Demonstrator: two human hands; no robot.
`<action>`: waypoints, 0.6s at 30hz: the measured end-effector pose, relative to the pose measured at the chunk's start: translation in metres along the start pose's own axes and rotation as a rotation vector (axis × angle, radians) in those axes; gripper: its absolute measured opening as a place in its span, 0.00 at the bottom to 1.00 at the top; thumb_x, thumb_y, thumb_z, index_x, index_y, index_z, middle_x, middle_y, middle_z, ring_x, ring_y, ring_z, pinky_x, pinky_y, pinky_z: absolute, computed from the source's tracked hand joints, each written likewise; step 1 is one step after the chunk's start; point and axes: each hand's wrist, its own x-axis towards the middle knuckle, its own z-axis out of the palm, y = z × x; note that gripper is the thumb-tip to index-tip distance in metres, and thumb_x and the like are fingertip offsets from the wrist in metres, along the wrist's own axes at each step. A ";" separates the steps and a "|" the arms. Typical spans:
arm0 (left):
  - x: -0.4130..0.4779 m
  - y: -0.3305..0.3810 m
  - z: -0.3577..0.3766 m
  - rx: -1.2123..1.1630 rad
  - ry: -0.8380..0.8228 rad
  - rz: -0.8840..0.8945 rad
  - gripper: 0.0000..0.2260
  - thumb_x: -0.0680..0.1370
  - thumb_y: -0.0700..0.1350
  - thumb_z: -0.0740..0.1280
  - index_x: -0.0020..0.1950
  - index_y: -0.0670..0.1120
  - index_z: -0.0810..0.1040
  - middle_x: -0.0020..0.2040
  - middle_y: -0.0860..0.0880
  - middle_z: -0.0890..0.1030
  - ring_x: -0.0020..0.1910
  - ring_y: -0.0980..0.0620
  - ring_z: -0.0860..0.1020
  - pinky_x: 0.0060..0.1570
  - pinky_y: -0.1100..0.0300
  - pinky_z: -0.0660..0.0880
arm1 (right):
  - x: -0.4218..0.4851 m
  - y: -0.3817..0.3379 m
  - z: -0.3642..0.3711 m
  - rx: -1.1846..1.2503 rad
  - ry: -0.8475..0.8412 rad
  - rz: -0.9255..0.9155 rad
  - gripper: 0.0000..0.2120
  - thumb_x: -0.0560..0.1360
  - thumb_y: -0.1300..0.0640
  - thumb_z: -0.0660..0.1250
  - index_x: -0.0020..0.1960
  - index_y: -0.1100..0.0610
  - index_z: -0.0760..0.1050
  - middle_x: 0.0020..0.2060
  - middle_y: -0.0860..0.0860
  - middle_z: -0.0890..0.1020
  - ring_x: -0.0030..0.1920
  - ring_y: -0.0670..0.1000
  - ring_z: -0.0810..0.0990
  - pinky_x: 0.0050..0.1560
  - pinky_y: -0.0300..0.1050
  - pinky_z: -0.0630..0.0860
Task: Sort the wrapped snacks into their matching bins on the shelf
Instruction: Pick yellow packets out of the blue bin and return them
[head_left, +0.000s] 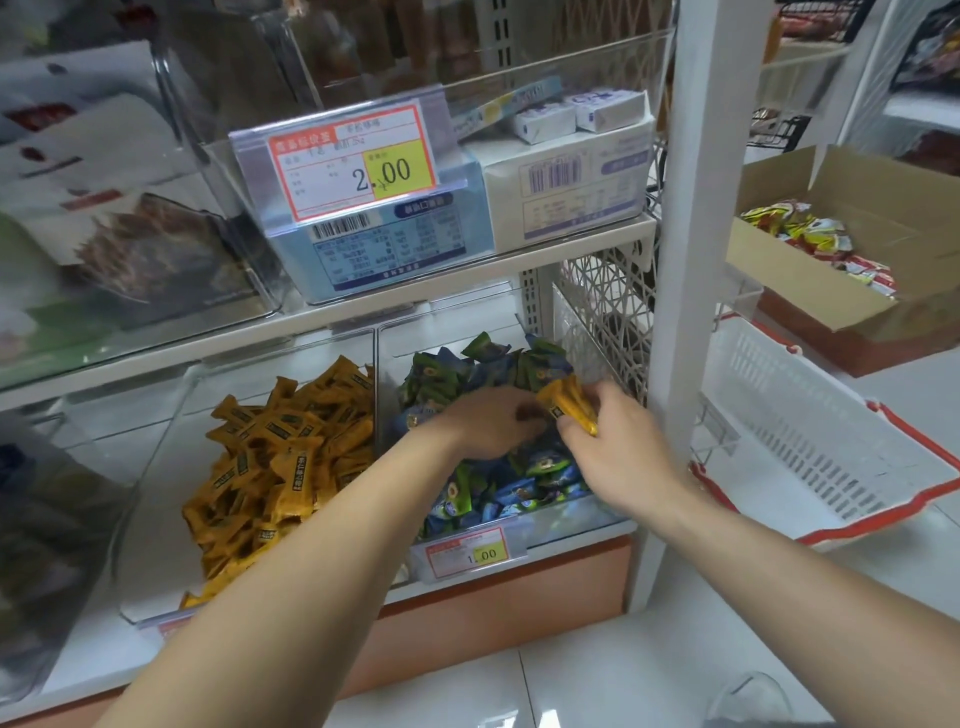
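The right hand (618, 441) pinches a small bunch of orange snacks (569, 408) between its thumb and its bent fingers. The bunch sticks out of the hand, up and to the left. The left hand (488, 421) is just beside it, palm down. Its fingers are bent over and its fingertips are close to the bunch. I cannot tell if the left hand holds anything or only touches.

Both hands are over the blue snacks (519, 488), a heap of blue and green packs. The heap lies in the right bin (566, 522), a clear bin on the bottom level. So the orange snacks are in the air above a heap of another colour. A small price tag (475, 553) that says 1.00 is on the front of this bin.

Right next to it is the left bin (156, 467), also clear. It holds the orange pile (275, 457), many packs that look like the ones in the right hand. The left arm reaches across the front corner of that bin.

Above the bins runs a white shelf (519, 261). On it a clear bin has a big tag (358, 163) that says 2.00, and white packs (571, 176) sit beside it.

To the right of the bins stands a white post (696, 208). Past the post a white basket (810, 441) with a red rim lies tilted. Farther back is a brown box (795, 280) with red and yellow packs inside.
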 end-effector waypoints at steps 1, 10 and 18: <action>0.003 -0.001 0.001 0.078 -0.056 -0.043 0.13 0.83 0.53 0.58 0.64 0.56 0.77 0.60 0.52 0.80 0.59 0.49 0.77 0.56 0.55 0.74 | -0.002 0.002 0.002 0.002 -0.015 0.021 0.08 0.79 0.51 0.65 0.52 0.51 0.66 0.46 0.50 0.74 0.41 0.49 0.71 0.39 0.44 0.65; 0.016 -0.016 -0.005 0.263 -0.205 -0.105 0.13 0.73 0.61 0.62 0.55 0.62 0.77 0.47 0.55 0.77 0.57 0.47 0.75 0.52 0.52 0.68 | -0.006 0.007 -0.002 0.026 -0.090 0.018 0.07 0.79 0.50 0.64 0.52 0.49 0.66 0.48 0.52 0.76 0.45 0.52 0.73 0.43 0.45 0.66; 0.003 -0.030 -0.011 0.105 -0.084 -0.020 0.11 0.74 0.55 0.70 0.55 0.61 0.79 0.50 0.62 0.78 0.50 0.59 0.75 0.50 0.59 0.70 | -0.004 0.007 -0.004 0.053 -0.092 0.033 0.09 0.79 0.49 0.65 0.54 0.47 0.65 0.47 0.49 0.76 0.46 0.50 0.73 0.44 0.44 0.67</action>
